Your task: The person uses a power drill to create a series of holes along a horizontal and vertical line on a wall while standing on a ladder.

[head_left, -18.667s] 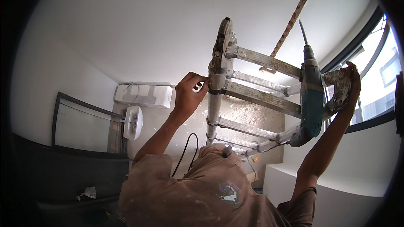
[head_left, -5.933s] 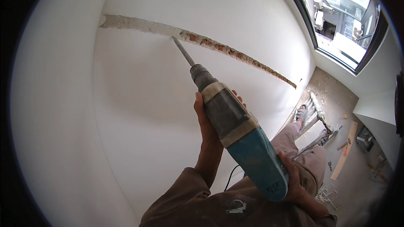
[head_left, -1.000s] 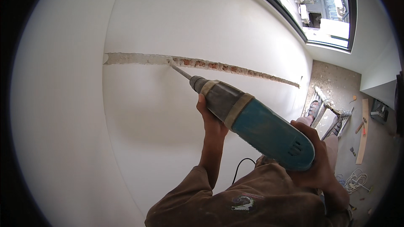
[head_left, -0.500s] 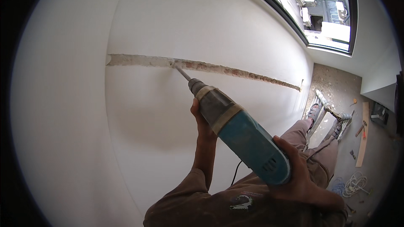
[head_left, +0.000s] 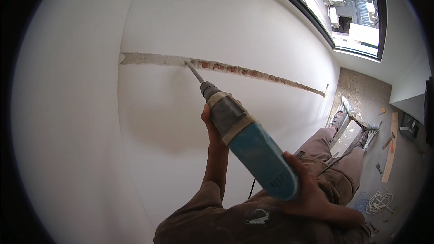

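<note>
Both hands grip one tool in the head view. Left hand is wrapped shut around the grey front barrel of the rotary hammer, its fingers mostly hidden behind the body, thumb lying along the near side. Right hand is closed round the rear grip at the blue end of the tool, toward five o'clock from the left hand. The hammer lies slanted across the middle of the picture, its blue housing low at five o'clock and its chisel bit pointing up toward eleven o'clock.

Half a second ago the bit met the groove a little lower and the blue body hung steeper; now the tool sits higher and flatter in the frame, and the tip touches the chased groove in the white wall at the spot where pale plaster gives way to red brick. Against the picture of one second ago the hold of both hands matches.

Around this, the groove runs from nine o'clock toward three o'clock across the wall, ending near the floor corner. A dark-framed window fills the one o'clock corner. Below, at four o'clock, the person's feet stand on a ladder, with a wooden plank and a coil of white cable on the dusty floor. A black cord drops from the tool behind the left forearm. Nothing stands between bit and wall.
</note>
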The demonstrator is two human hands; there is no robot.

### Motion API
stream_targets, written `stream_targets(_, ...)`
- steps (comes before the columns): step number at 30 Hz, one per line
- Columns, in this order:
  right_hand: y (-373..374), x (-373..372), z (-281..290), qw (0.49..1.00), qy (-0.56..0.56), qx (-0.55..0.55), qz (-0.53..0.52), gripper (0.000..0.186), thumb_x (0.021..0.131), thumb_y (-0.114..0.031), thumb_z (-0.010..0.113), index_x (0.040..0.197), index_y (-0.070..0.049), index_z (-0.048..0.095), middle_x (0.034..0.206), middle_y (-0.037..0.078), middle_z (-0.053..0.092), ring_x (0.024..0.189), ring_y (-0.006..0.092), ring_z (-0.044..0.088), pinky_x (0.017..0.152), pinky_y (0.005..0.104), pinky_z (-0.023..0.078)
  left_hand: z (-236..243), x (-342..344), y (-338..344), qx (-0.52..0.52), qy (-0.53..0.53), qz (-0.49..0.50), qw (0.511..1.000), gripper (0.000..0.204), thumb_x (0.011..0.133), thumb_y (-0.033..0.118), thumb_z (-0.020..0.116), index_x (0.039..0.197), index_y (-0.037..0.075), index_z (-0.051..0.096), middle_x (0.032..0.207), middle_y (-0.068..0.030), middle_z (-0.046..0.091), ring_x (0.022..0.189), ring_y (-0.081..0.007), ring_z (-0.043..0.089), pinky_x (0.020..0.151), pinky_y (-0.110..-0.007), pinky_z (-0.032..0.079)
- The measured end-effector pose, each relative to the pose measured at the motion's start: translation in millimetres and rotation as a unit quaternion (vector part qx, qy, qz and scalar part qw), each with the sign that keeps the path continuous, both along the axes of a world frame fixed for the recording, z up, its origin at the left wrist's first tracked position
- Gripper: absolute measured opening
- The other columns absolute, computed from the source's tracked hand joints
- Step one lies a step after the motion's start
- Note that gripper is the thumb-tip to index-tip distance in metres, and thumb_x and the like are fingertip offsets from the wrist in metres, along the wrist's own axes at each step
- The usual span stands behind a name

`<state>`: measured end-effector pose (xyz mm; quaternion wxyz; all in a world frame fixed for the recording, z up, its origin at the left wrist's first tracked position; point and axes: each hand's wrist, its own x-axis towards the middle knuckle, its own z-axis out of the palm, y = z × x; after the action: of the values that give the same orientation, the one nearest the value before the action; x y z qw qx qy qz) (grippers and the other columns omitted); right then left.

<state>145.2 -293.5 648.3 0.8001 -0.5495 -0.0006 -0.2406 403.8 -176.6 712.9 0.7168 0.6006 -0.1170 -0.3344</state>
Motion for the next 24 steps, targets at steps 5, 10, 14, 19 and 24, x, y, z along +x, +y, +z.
stream_targets(5, 14.7, 11.6, 1.3, 0.997, 0.024, -0.056, 0.038, 0.102, 0.068, -0.032, 0.080, 0.145, -0.003, 0.020, 0.106, 0.024, 0.062, 0.085, 0.0378, 0.067, 0.072, 0.0438, 0.054, 5.6, 11.6, 5.7, -0.061, 0.062, -0.037, 0.996, 0.074, 0.078, 0.063, 0.056, 0.121, 0.004, 0.048, 0.099, -0.0191, 0.060, 0.088, -0.0346, 0.065, 0.070, -0.049, 0.059)
stream_targets(10, 16.2, 13.6, 7.6, 0.998, 0.026, -0.047, 0.025, 0.101, 0.067, -0.027, 0.081, 0.145, -0.004, 0.021, 0.106, 0.024, 0.062, 0.088, 0.0398, 0.066, 0.077, 0.0453, 0.053, 7.0, 14.4, 3.3, -0.054, 0.032, -0.020, 0.998, 0.075, 0.079, 0.065, 0.053, 0.122, 0.003, 0.048, 0.100, -0.0196, 0.059, 0.087, -0.0338, 0.064, 0.067, -0.045, 0.059)
stream_targets(14, 0.8, 7.0, 7.1, 0.999, 0.028, -0.013, 0.010, 0.102, 0.065, -0.024, 0.082, 0.144, -0.004, 0.022, 0.107, 0.025, 0.062, 0.091, 0.0403, 0.065, 0.079, 0.0446, 0.053, 3.9, 3.3, -8.0, -0.007, 0.018, 0.003, 1.000, 0.074, 0.080, 0.066, 0.052, 0.120, 0.003, 0.049, 0.099, -0.0184, 0.059, 0.087, -0.0310, 0.064, 0.065, -0.043, 0.059)
stream_targets(19, -3.0, -8.1, 3.8, 0.999, 0.036, -0.010, 0.020, 0.096, 0.065, -0.008, 0.076, 0.143, -0.001, 0.021, 0.109, 0.020, 0.060, 0.099, 0.0313, 0.064, 0.084, 0.0399, 0.051, -1.0, -4.2, 3.9, 0.032, -0.030, 0.039, 0.998, 0.072, 0.080, 0.066, 0.050, 0.117, 0.005, 0.050, 0.095, -0.0154, 0.060, 0.085, -0.0313, 0.066, 0.067, -0.044, 0.059)
stream_targets(24, -2.7, -10.2, 0.5, 0.999, 0.004, -0.009, 0.034, 0.095, 0.065, -0.008, 0.075, 0.143, -0.002, 0.022, 0.107, 0.020, 0.061, 0.098, 0.0315, 0.065, 0.084, 0.0399, 0.051, 13.9, -12.5, 3.0, 0.022, -0.032, 0.021, 0.999, 0.073, 0.080, 0.067, 0.050, 0.118, 0.005, 0.050, 0.097, -0.0161, 0.060, 0.085, -0.0325, 0.066, 0.068, -0.045, 0.060)
